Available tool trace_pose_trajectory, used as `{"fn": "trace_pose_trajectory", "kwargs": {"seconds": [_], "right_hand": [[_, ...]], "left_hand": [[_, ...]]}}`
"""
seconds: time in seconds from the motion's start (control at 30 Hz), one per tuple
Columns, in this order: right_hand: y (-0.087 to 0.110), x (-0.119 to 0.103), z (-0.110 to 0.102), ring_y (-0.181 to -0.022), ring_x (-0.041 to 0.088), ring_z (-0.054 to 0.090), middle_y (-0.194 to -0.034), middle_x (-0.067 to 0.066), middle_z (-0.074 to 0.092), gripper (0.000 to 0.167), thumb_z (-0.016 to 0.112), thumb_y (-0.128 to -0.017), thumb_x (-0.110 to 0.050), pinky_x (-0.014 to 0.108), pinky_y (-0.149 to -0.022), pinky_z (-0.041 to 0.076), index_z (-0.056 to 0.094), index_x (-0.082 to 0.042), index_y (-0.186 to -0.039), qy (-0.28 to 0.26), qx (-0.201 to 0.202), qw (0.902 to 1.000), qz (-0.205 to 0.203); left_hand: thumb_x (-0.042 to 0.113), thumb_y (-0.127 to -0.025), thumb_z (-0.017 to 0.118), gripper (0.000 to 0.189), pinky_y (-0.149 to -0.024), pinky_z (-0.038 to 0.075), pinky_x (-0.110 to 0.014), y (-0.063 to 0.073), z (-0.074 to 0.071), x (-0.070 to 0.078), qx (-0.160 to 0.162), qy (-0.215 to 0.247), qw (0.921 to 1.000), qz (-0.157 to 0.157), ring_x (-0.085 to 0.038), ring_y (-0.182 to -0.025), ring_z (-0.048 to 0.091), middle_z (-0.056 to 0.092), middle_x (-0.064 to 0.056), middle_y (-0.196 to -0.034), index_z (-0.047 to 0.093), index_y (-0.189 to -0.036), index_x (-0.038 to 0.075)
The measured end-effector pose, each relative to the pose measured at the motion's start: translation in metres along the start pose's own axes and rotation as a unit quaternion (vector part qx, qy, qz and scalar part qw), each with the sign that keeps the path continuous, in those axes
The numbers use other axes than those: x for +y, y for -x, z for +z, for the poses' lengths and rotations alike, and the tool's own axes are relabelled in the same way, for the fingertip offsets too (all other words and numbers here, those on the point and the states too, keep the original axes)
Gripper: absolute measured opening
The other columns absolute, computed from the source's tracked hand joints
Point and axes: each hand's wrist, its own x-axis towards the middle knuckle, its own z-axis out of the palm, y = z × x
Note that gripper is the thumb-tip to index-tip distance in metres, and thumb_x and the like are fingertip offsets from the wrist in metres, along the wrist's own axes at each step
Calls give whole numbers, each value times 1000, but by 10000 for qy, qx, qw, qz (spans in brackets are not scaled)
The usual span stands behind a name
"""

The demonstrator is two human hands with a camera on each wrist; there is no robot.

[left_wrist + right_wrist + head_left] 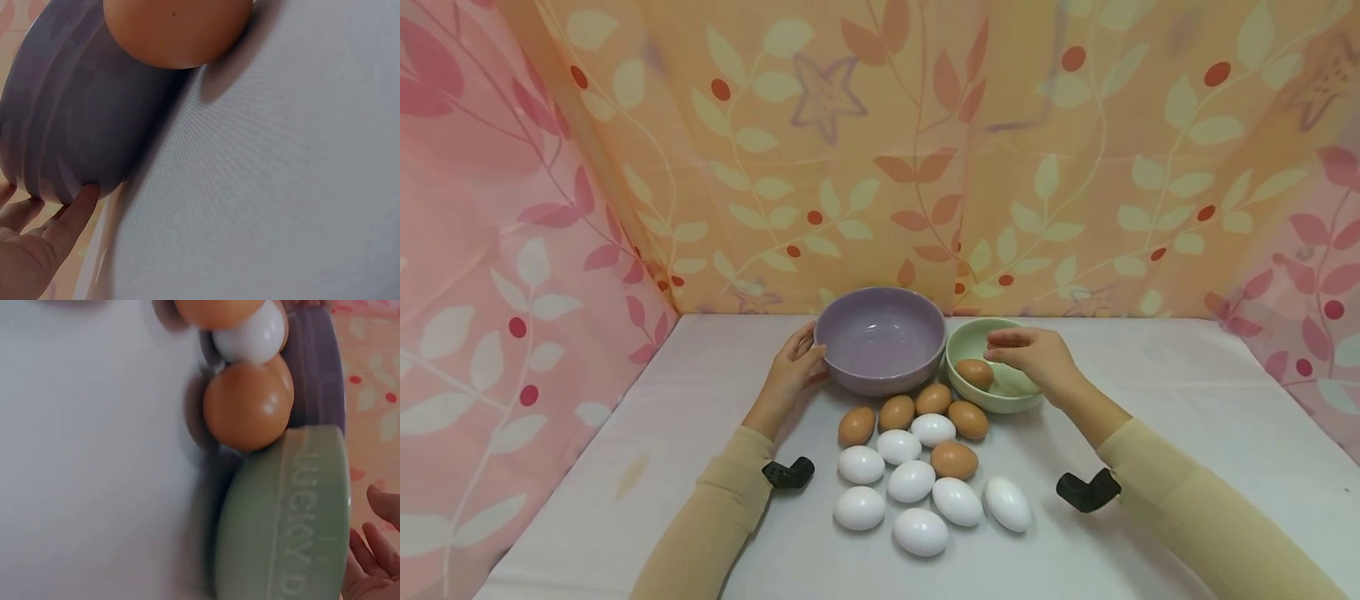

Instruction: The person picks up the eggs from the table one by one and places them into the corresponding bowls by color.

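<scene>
My left hand [790,367] rests its fingertips against the left side of a purple bowl [880,379]; the left wrist view shows the fingers [78,215] fairly straight along the bowl's outer wall. Over the right part of a smaller green bowl [1000,402], my right hand [1033,354] hovers with thumb and fingers apart and nothing between them. One brown egg [974,373] lies inside that green bowl, at its left. Nothing lies in the purple bowl. In the right wrist view the right hand [375,562] appears past the green bowl's rim.
Several brown eggs [897,412] lie close in front of the bowls, one more brown egg [954,460] among several white eggs [912,482] nearer me. All sit on a white-covered table [1112,550]. Floral cloth [880,167] hangs behind and at both sides.
</scene>
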Motion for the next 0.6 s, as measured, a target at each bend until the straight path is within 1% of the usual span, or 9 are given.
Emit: {"fn": "trace_pose_trajectory", "kwargs": {"seconds": [0.13,0.23,0.33,0.47,0.6], "right_hand": [[16,-1,-2,-106,1,63,-135,14,64,56,75,-89,-33,15,-90,51,60,-4,-135,-228,-10,9997,-73],[27,0,-4,-100,-7,61,-133,14,65,57,76,-88,-32,11,-86,51,61,-3,-134,-323,-35,9993,-172],[38,1,-6,-99,-9,60,-129,9,68,59,77,-87,-36,10,-85,49,61,-3,-133,-337,-61,9992,-215],[52,3,-7,-103,-8,59,-124,1,71,59,78,-85,-38,9,-86,48,62,-5,-132,-304,-67,9993,-221],[66,3,-7,-104,-8,60,-124,-1,71,59,78,-85,-36,9,-88,48,62,-5,-132,-396,-147,9989,-187]], "left_hand": [[15,-103,52,59,-98,55,-41,0,0,-1,3,24,10000,10,-30,-142,43,25,-10,-165,28,-157,14],[15,-103,52,59,-98,55,-39,0,-1,0,1,29,10000,12,-29,-141,43,25,-10,-165,28,-157,14],[16,-103,52,60,-98,54,-40,1,-1,0,-13,15,10000,12,-29,-142,43,25,-10,-165,28,-157,15],[17,-103,52,60,-100,53,-42,1,-1,-1,-35,18,10000,30,-30,-143,41,24,-11,-165,27,-157,14],[16,-103,52,60,-100,53,-42,1,-1,-1,-37,42,10000,27,-28,-143,41,24,-11,-165,27,-157,14]]}}
